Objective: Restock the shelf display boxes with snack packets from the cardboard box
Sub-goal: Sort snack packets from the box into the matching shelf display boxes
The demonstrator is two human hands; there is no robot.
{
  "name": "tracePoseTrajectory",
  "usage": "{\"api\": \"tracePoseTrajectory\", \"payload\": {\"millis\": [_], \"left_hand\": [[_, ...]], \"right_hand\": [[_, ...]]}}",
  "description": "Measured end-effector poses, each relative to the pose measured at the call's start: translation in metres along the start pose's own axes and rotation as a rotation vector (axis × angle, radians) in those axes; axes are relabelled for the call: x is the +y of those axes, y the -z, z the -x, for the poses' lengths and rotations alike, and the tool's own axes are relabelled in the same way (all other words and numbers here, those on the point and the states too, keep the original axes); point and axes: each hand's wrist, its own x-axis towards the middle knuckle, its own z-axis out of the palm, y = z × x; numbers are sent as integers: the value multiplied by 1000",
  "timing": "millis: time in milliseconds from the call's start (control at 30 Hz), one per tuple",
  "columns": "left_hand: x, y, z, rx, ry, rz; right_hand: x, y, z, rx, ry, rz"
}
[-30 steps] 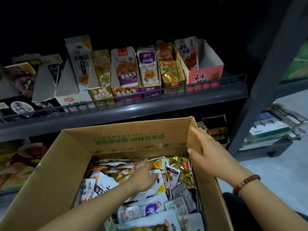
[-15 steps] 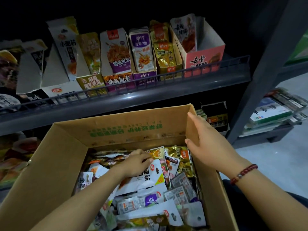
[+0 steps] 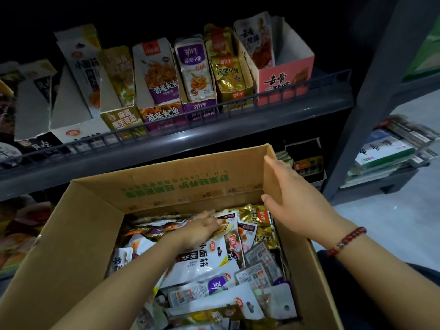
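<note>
A dark grey metal shelf (image 3: 166,141) with a low wire rail carries a row of display boxes (image 3: 283,75), most of them holding upright snack packets (the pink box at the row's right end is only partly filled). Below and in front of the shelf stands the open cardboard box (image 3: 71,234), filled with loose snack packets (image 3: 238,277) in mixed colours. The left hand (image 3: 200,228) lies palm down on the packets near the box's far wall, fingers extended and slightly spread over a white packet (image 3: 204,258); whether it grips anything cannot be determined. The right hand (image 3: 297,201) rests flat against the box's right flap, fingers straight, thumb inside. A red bead bracelet (image 3: 346,241) circles the right wrist.
</note>
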Motion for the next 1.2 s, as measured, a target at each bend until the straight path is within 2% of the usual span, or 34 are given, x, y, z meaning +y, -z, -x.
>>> {"api": "tracePoseTrajectory", "payload": {"millis": [67,233,300,433,667,767,833,900,1100,1200], "left_hand": [[-7,6,3,-133,21,65],[-7,23,7,-323,0,-80],[-3,25,7,-346,-17,-100],[3,24,9,-289,12,-107],[5,38,24,-495,5,-78],[-9,36,25,-527,-38,-237],[-16,30,26,-507,-75,-320],[-25,23,29,-453,-106,-302],[-39,3,28,-151,-144,-71],[-35,-4,20,-32,-179,-156]], "right_hand": [[0,0,0,2,0,1],[-1,0,0,3,-5,12],[-1,0,0,8,-4,19],[-1,-1,-2,19,-8,21],[1,-4,-1,27,-7,28],[2,-4,-2,27,-1,28],[2,-5,-3,28,5,29],[3,-5,-3,28,9,30],[2,-5,-3,27,4,27],[2,-5,-4,29,-6,35]]}}
